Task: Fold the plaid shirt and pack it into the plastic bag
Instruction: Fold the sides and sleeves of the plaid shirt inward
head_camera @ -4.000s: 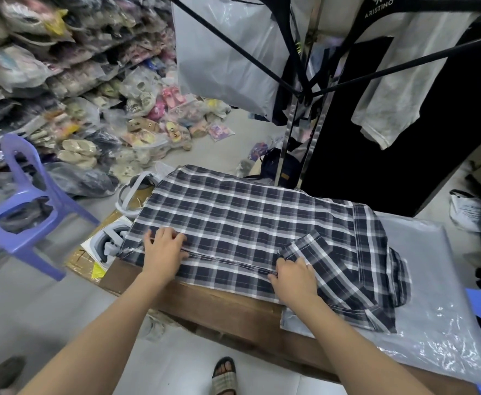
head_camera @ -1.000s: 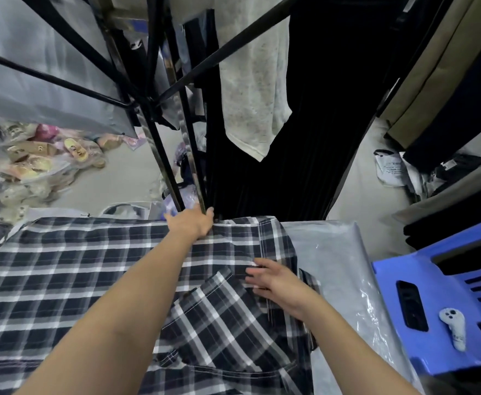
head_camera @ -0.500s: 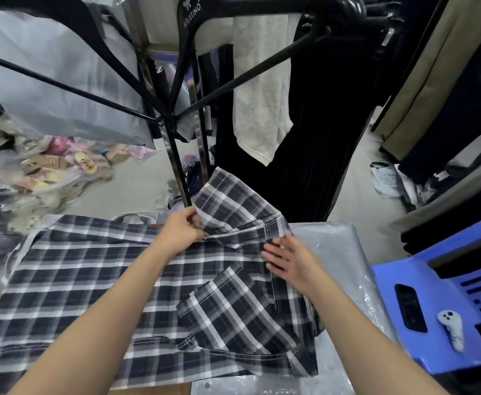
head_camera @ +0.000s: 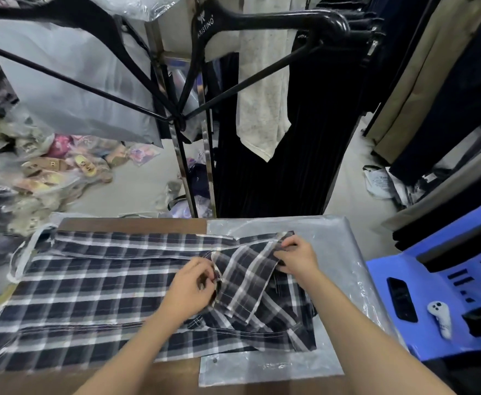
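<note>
on the desk [head_camera: 125, 223] the plaid shirt [head_camera: 91, 286] lies over the clear plastic bag [head_camera: 344, 252], its sleeve, raised a moment ago, now folded inward, left hand [head_camera: 190, 286] and right hand [head_camera: 297, 258] each in a closed grip on it, so folding continues.

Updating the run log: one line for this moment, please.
stage: folding sleeve | left hand: pinching sleeve | right hand: pinching sleeve | plaid shirt: partly atop plastic bag

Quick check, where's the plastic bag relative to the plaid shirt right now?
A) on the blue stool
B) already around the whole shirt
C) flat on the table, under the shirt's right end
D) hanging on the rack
C: the plastic bag lies flat on the table with the plaid shirt overlapping it at the right end, where both hands grip the sleeve.
</note>
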